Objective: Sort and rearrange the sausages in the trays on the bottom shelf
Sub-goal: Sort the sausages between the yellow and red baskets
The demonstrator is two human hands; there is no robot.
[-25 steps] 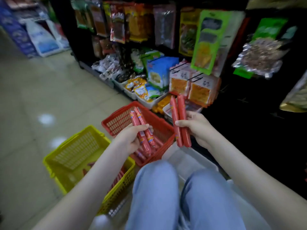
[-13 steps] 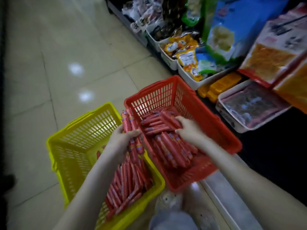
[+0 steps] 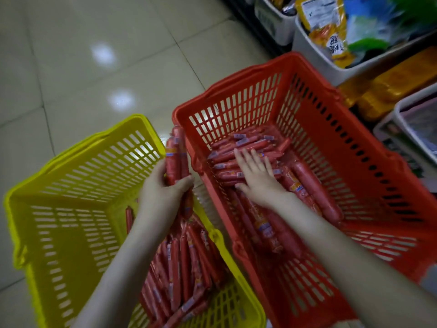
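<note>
My left hand (image 3: 163, 192) grips a small bunch of thin red sausages (image 3: 175, 157) upright over the gap between two baskets. My right hand (image 3: 256, 174) lies flat, fingers spread, on a pile of red sausages (image 3: 248, 140) inside the red basket (image 3: 354, 129). A thicker red sausage (image 3: 314, 185) lies just right of that hand. The yellow basket (image 3: 71, 190) on the left holds several thin red sausages (image 3: 184, 275) along its right side.
White bins with yellow snack packets (image 3: 324, 27) stand on the bottom shelf at the upper right. A yellow tray (image 3: 397, 86) and a white tray (image 3: 411, 129) sit right of the red basket. Tiled floor (image 3: 82, 55) stretches to the left.
My view has tilted down from the shelf to the baskets. The sausages my right hand held a second ago are gone, and it now rests flat in the red basket. My left hand keeps its bunch.
</note>
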